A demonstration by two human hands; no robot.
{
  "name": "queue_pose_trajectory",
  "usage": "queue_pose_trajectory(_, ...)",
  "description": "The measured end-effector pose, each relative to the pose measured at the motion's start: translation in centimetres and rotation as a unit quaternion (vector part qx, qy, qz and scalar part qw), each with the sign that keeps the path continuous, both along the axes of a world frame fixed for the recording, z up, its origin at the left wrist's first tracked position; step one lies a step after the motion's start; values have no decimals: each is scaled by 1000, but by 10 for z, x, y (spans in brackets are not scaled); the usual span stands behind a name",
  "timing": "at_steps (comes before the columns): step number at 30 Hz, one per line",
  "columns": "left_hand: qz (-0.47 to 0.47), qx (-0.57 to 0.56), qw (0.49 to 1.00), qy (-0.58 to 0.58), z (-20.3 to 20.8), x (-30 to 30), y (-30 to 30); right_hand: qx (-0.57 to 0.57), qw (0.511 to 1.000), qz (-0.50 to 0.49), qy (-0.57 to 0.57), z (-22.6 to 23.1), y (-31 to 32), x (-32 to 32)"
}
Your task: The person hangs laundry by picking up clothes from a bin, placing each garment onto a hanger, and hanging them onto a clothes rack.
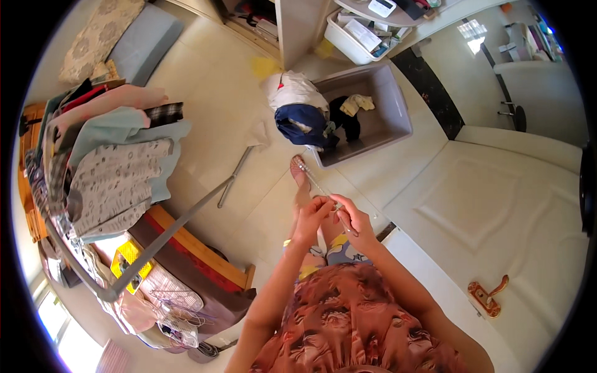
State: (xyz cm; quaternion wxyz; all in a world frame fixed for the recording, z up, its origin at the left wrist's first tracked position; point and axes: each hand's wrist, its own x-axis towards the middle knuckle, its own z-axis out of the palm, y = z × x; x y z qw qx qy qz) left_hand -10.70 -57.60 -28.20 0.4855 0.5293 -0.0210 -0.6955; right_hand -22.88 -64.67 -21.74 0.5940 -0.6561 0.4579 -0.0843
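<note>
Just above my lap, both hands meet around a thin, pale, speckled strip (316, 183); its exact kind is too small to make out. My left hand (311, 219) is closed, its fingertips pinched at the strip's near end. My right hand (354, 217) is closed around the same end, thumb and fingers bent together. From there the strip slants away to the upper left, over my foot. Beyond my hands stands a grey plastic bin (396, 93). White cloth (295, 90) and navy cloth (298, 124) bulge at its left side, with black cloth (345, 118) and cream cloth (357, 104) inside.
A grey metal clothes rack (180, 222) stands at left, hung with garments (118, 180). Below it are a wooden-edged bench (186, 242) and a yellow basket (130, 264). A white door (485, 199) with a copper-coloured handle (488, 297) is at right; a white box (354, 40) stands behind the bin.
</note>
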Motion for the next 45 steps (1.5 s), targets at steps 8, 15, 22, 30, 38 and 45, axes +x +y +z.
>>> queue_pose_trajectory(8, -143, 19, 984, -109, -88, 33, -80, -11, 997, -69, 18, -52, -61, 4)
queue_pose_trajectory(15, -134, 164, 950, -231, -196, 73, -103, 45, 995, -59, 72, -98, -92, 9)
queue_pose_trajectory(22, -156, 22, 789, -594, -237, 108, -182, 72, 993, -78, 55, -129, -115, -12)
queue_pose_trajectory(30, -384, 109, 716, -572, -231, 111, -227, 58, 992, -92, 67, -149, -187, -9)
queue_pose_trajectory(38, -494, 53, 725, -477, -254, 71, -122, 104, 989, -78, 65, -163, -214, 8)
queue_pose_trajectory(45, -398, 206, 796, -407, -303, 116, -152, 96, 992, -59, 62, -178, -216, 9)
